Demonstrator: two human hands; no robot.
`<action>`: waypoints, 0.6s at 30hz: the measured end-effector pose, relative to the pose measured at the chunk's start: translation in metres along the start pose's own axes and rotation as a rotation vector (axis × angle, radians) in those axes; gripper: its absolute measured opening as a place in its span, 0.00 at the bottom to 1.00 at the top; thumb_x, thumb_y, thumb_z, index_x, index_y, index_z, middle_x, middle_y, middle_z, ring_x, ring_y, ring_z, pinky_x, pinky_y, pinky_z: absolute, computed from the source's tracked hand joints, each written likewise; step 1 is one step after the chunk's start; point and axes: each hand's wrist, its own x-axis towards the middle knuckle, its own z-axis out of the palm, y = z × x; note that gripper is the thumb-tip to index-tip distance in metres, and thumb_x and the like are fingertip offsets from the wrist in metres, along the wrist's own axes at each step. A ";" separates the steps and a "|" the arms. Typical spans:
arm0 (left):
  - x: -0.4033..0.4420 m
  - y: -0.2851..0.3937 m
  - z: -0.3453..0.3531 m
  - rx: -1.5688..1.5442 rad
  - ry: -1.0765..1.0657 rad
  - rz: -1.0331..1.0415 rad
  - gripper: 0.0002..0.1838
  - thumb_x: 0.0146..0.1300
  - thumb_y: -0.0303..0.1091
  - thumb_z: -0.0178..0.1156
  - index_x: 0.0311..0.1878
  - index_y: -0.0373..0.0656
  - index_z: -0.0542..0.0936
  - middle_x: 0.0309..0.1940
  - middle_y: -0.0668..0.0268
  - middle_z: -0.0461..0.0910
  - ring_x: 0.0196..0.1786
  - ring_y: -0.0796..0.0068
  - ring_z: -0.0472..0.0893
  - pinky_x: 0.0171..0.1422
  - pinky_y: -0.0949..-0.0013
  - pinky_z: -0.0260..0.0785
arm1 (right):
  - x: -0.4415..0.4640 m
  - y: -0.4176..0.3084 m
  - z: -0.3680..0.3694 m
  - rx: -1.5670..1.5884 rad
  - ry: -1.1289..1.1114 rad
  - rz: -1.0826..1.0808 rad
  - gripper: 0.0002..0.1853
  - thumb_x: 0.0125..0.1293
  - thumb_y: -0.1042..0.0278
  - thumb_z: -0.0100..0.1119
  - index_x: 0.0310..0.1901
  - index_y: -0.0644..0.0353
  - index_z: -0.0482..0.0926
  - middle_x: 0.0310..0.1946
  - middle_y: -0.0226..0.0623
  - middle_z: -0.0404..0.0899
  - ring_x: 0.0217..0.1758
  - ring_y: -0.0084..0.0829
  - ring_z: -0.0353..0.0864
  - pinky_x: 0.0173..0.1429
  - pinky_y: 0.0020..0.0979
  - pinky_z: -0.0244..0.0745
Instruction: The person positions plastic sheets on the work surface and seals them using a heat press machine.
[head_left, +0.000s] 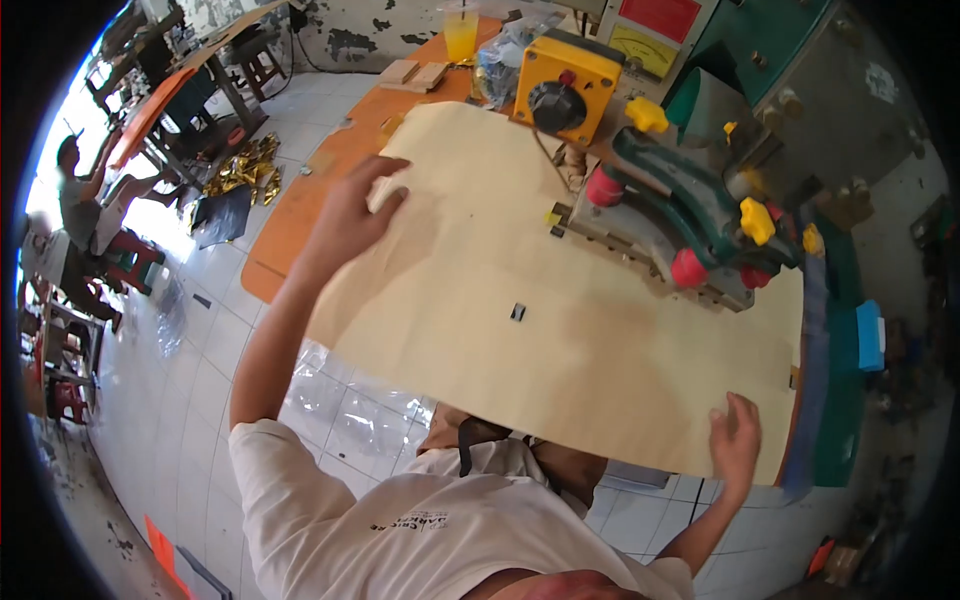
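Observation:
A large cream sheet (450,260) covers the orange tabletop (290,220) and reaches over its front edge. Above the sheet's upper left edge, my left hand (358,212) has thumb and fingers apart and holds nothing. My right hand (735,435) is at the sheet's lower right, fingers apart; whether it touches the sheet is unclear. A small dark piece (517,312) lies mid-sheet. At the sheet's right rear is a machine head (660,235) with a metal bar, green arms, red knobs and yellow knobs.
Behind the sheet are a yellow control box (567,88), a cup of orange drink (461,35), a plastic bag (505,60) and wooden pieces (413,75). A blue object (870,336) is at the far right. A person (85,200) sits at the far left.

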 end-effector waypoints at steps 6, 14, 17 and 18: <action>-0.032 -0.005 0.053 0.125 -0.096 0.028 0.17 0.64 0.31 0.57 0.55 0.38 0.76 0.54 0.54 0.75 0.59 0.54 0.74 0.63 0.60 0.66 | 0.078 0.061 0.000 0.113 0.088 -0.044 0.18 0.65 0.64 0.60 0.52 0.66 0.78 0.48 0.46 0.81 0.51 0.46 0.81 0.58 0.38 0.73; -0.035 -0.029 0.108 0.413 0.063 -0.078 0.27 0.66 0.47 0.51 0.63 0.42 0.71 0.67 0.51 0.65 0.72 0.55 0.61 0.76 0.46 0.44 | 0.071 0.063 0.045 -0.301 0.233 -0.036 0.24 0.70 0.55 0.53 0.62 0.60 0.71 0.66 0.55 0.63 0.71 0.54 0.59 0.70 0.47 0.60; -0.035 -0.036 0.112 0.493 0.157 -0.086 0.28 0.67 0.50 0.49 0.64 0.42 0.71 0.67 0.51 0.65 0.72 0.54 0.61 0.77 0.45 0.42 | 0.073 0.078 0.055 -0.140 0.229 -0.036 0.26 0.72 0.51 0.50 0.65 0.58 0.70 0.68 0.55 0.61 0.73 0.54 0.57 0.72 0.48 0.56; -0.036 -0.038 0.113 0.495 0.154 -0.090 0.28 0.67 0.50 0.49 0.64 0.42 0.71 0.67 0.51 0.65 0.72 0.54 0.61 0.77 0.45 0.42 | 0.074 0.081 0.057 -0.139 0.224 -0.037 0.26 0.72 0.51 0.50 0.65 0.58 0.70 0.68 0.55 0.61 0.73 0.54 0.57 0.72 0.48 0.56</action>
